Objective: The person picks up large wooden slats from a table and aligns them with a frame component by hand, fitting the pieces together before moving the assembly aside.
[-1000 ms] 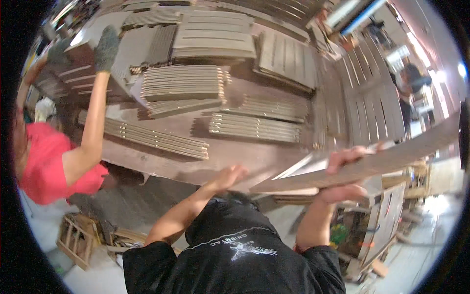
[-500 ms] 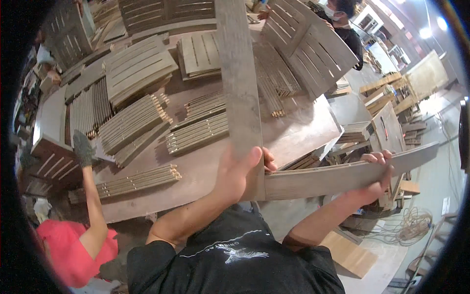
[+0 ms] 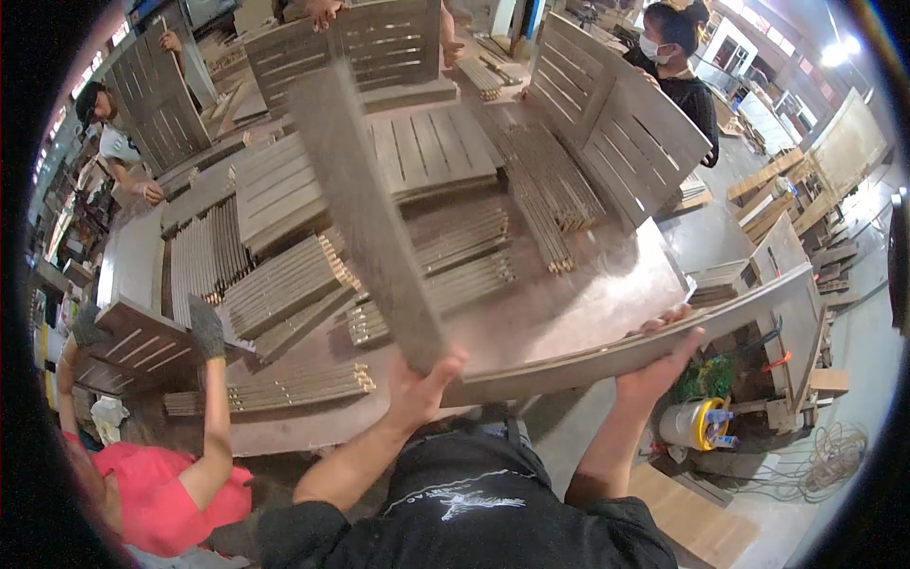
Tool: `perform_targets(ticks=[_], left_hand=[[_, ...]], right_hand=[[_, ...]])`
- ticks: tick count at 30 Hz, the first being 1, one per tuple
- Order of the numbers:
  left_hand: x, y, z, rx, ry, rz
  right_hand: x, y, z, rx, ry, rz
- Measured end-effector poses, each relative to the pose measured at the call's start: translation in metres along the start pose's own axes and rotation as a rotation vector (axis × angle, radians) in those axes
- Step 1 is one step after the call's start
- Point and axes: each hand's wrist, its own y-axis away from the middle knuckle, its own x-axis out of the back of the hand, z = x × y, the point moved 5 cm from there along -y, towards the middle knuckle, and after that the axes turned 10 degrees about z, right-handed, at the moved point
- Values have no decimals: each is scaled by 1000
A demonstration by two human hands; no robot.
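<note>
My left hand (image 3: 422,391) is wrapped round the lower end of a long grey-brown board (image 3: 368,204), which rises and leans to the left over the table. From that same corner a second grey-brown board (image 3: 559,368) runs out to the right, making an L with the first. Whether the two are fixed together I cannot tell. My right hand (image 3: 661,365) grips the second board partway along, its fingertips showing over the top edge. Under the leaning board lie stacks of thin wooden slats (image 3: 464,270) on the table (image 3: 569,318).
Slatted panels (image 3: 431,147) and slat bundles (image 3: 280,284) cover much of the table. At left, a person in pink (image 3: 156,493) holds a slatted panel (image 3: 137,351) with gloved hands. Others hold panels across the table. A white and yellow bucket (image 3: 697,424) stands at right, near coiled cord (image 3: 820,460).
The L of boards has swung left, its upright now leaning left. My left hand moved left and down with it; my right hand also moved left. The whole view has shifted.
</note>
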Motion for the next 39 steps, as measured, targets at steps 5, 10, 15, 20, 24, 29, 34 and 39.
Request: perform_targets(ticks=[5,10,15,20,24,29,34,39], left_hand=[[39,14,-27,-193,-539,119],[53,26,-73,66,-333,475],[65,25,-98,-34,-320,668],[55,0,-99,-266,-510,580],[61,-1,-106,-194,-490,599],[61,-7,-113,-267,-401,666],[68,-2,-118,-65,-534,648],[67,-7,-117,-353,-1053,576]], right_hand=[[62,-59,44,-107,346,561],[211,-89,115,-222,598,593],[136,-130,95,534,1112,363],[5,-190,181,389,1090,-211],[-91,-167,302,477,1320,-859],[-153,-132,412,441,1387,-1223],[-229,-42,494,505,1436,-1744],[-238,-8,559,407,1570,-1936]])
